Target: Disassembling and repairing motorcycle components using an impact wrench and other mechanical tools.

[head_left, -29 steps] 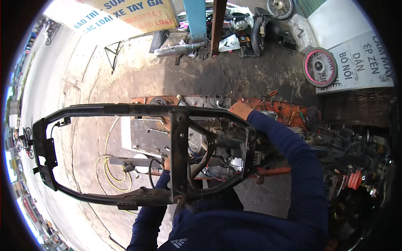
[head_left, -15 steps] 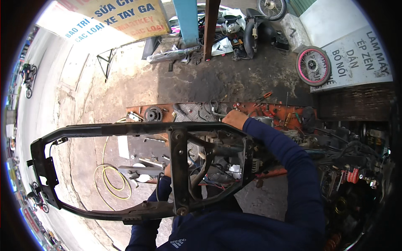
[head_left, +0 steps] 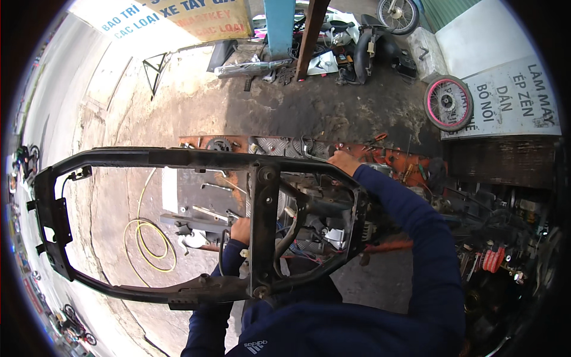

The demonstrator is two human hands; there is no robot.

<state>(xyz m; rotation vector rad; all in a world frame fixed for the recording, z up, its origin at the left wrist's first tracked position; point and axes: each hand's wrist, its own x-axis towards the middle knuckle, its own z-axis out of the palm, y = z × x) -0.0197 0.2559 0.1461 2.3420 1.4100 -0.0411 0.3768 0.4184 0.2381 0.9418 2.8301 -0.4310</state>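
A black motorbike frame (head_left: 148, 156) spans the space in front of me, over a low bench. Beyond its far rail, my right hand (head_left: 345, 162) is closed around the end of a thin bent metal rod (head_left: 308, 153). Through the frame opening my left hand (head_left: 240, 229) shows beside the upright crossbar (head_left: 264, 226). Its fingers are curled at the end of a long grey bar (head_left: 193, 222); what they grip, if anything, I cannot make out. A dark cable (head_left: 222, 253) curves past my left wrist.
An orange-edged bench (head_left: 380, 156) carries tools and a toothed gear (head_left: 219, 144). A yellow hose (head_left: 143, 244) lies coiled on the ground at left. Dark engine parts with a red spring (head_left: 493, 260) crowd the right. A pink-rimmed wheel (head_left: 432, 101) leans against a sign board.
The bench and ground appear higher in the picture, and the frame's left end has risen. My left hand shows more fully beside the crossbar. My right hand stays at the bent rod.
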